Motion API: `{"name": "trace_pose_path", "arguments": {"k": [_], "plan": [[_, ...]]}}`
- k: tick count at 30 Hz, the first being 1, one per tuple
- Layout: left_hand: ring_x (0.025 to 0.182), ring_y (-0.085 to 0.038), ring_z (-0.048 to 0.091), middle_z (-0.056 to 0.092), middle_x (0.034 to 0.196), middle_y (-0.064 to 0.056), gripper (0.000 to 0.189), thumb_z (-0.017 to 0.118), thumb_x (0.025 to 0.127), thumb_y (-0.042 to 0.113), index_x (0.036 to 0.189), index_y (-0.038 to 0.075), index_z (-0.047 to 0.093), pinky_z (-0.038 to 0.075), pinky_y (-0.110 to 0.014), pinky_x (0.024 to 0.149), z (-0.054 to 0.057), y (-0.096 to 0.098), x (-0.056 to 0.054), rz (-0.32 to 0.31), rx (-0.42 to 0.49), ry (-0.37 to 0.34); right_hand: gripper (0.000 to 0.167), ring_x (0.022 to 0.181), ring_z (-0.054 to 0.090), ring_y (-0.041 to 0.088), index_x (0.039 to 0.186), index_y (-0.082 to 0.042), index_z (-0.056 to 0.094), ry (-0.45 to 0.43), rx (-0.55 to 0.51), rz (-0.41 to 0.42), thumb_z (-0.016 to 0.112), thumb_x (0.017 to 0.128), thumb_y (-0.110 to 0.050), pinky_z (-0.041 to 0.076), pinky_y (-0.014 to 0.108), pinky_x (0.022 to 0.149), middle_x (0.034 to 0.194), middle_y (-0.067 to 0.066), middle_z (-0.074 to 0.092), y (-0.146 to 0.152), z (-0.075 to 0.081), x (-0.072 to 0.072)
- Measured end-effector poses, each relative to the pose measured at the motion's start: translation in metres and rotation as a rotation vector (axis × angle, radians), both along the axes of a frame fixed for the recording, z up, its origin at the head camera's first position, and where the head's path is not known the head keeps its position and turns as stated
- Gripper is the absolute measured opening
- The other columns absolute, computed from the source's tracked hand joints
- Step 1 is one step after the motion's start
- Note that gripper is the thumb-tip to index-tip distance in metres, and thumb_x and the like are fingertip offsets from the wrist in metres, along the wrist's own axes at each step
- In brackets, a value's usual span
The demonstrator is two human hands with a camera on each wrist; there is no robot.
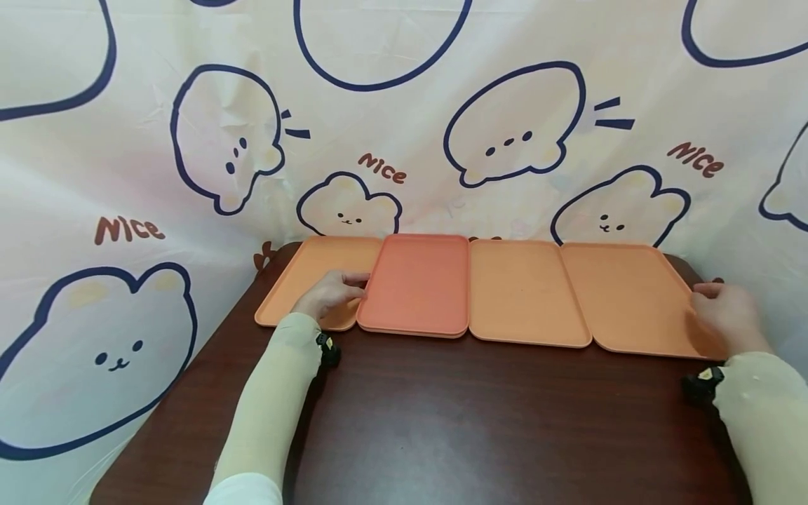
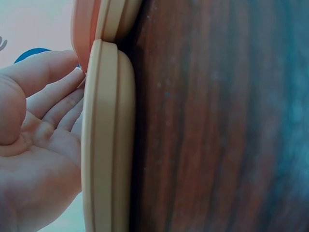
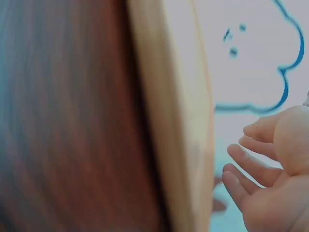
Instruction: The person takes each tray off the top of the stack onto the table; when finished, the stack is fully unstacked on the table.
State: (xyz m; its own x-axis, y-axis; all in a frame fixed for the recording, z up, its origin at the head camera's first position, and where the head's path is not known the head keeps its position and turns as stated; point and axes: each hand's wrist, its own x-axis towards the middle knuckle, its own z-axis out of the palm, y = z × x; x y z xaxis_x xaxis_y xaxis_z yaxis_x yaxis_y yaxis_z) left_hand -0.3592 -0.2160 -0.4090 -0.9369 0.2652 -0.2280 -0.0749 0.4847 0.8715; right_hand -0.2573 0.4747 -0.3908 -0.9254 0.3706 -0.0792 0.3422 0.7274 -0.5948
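Observation:
Four places in a row hold shallow rectangular trays on the table. My left hand [image 1: 328, 293] is over the leftmost orange tray [image 1: 297, 280], its straight fingers reaching right to the left edge of a coral-red tray [image 1: 416, 284]. In the left wrist view the thumb and fingertips [image 2: 67, 60] are right at the coral rim. The coral tray lies on top of an orange tray [image 2: 115, 19]. My right hand [image 1: 729, 312] is at the right edge of the rightmost orange tray [image 1: 637, 294]; in the right wrist view its loosely bent fingers [image 3: 253, 164] hold nothing.
Another orange tray [image 1: 524, 294] lies between the coral tray and the rightmost one, edges side by side. The dark brown wooden table [image 1: 473, 421] extends in front of the row. Behind it hangs a pale cloth [image 1: 416, 133] printed with cartoon bears.

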Motion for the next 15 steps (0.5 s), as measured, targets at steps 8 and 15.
{"name": "trace_pose_path", "arguments": {"k": [8,15], "plan": [[0.159,-0.031,0.040,0.052,0.166,-0.011,0.058,0.073,0.102,0.012,0.157,0.014,0.058,0.031,-0.052,0.133,0.001,0.000,-0.001,0.013,0.019,-0.033,0.061,0.140,0.049,0.055,0.153,0.013,0.049,0.152,-0.058,0.136,0.041,0.115,-0.034,0.047,0.066,0.108,0.155,0.040,0.048,-0.068,0.016,-0.022],[0.161,-0.032,0.036,0.051,0.167,-0.010,0.059,0.074,0.101,0.013,0.158,0.015,0.057,0.026,-0.055,0.134,0.001,0.001,-0.001,0.011,0.018,-0.045,0.053,0.137,0.057,0.049,0.151,0.009,0.054,0.148,-0.185,0.281,0.043,0.117,-0.029,0.051,0.059,0.112,0.152,0.035,0.056,-0.136,0.017,-0.036]]}}
